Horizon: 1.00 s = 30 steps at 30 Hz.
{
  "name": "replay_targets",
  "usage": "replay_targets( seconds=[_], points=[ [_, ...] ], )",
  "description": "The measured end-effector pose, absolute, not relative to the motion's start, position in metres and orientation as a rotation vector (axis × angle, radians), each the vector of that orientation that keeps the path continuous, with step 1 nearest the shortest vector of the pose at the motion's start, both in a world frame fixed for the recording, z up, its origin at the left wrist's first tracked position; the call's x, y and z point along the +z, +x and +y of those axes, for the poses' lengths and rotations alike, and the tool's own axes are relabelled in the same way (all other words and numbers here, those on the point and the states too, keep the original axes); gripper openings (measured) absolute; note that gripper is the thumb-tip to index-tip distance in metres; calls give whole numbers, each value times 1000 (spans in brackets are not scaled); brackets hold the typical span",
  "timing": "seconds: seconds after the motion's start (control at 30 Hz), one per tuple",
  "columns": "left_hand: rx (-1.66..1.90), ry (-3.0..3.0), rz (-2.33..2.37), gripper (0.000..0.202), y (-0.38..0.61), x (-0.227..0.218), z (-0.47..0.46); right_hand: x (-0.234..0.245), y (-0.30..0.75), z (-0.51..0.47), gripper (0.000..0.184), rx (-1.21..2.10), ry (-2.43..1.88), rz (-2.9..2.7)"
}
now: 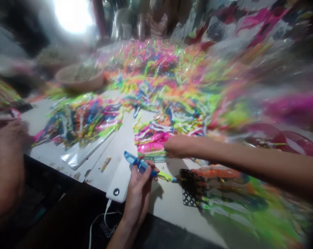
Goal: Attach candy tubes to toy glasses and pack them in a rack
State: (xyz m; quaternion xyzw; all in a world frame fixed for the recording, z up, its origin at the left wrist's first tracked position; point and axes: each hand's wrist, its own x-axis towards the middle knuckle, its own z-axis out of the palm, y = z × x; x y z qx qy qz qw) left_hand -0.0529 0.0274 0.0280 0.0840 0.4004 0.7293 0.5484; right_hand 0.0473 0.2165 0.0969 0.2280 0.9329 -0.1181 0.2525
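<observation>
Observed from the head camera: the left grip [138, 183] was pressed closed around a blue plastic-handled tool [141, 165], possibly scissors, though no blades could be made out. It was held low over the white worktop [172, 207], its far end pointing right, toward a lime-green strip [167, 177] just beyond it. The right arm entered from the right side of the view, and the right grip [176, 146] lay with fingers closed against the edge of a stack of pink and lime plastic strips [151, 145]; whether it pinched any strip could not be told. The stack sat just above the left hand and touching the right, apparently placed so both could reach it. Behind it spread a large heap of neon plastic strips [151, 72], with a flat clear bag of mixed strips [78, 121] to the left. A white battery pack [117, 186] with a cable lay beside the left hand, probably kept clear at the worktop edge. A hand [8, 145] at the far left seemed a co-worker's.
</observation>
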Motion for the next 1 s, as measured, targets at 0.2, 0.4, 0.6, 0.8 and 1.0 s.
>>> replay_targets(
  seconds=[0.2,0.4,0.6,0.8,1.0],
  points=[
    [1916,500,1031,28,-36,55,9,171,101,134,27,-748,796,3182],
    [1984,842,835,37,-18,95,6,159,153,66,21,-662,1267,3323],
    [1866,1180,796,32,-12,100,8,143,176,32,26,-661,1576,3378],
    [1908,1158,892,31,14,104,0,137,172,11,26,-745,1874,3324],
    [1917,1176,944,20,15,107,-5,132,173,6,25,-717,1746,3418]
  ],
)
